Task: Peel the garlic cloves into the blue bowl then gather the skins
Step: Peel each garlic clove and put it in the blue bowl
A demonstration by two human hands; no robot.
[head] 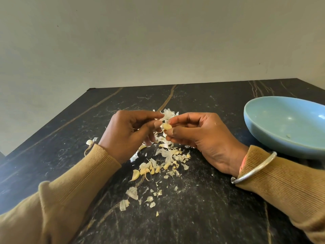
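Left hand (130, 136) pinches at the skin of the clove (166, 126), with a handful of unpeeled cloves (146, 170) on the surface (202, 208) below and skins (168, 155) strewn about, none gathered. Right hand (198, 136) grips that clove between thumb and forefinger. Far right, the bowl (249, 124) shows only a tiny scrap, so I'd say peeling is early, gathering untouched.
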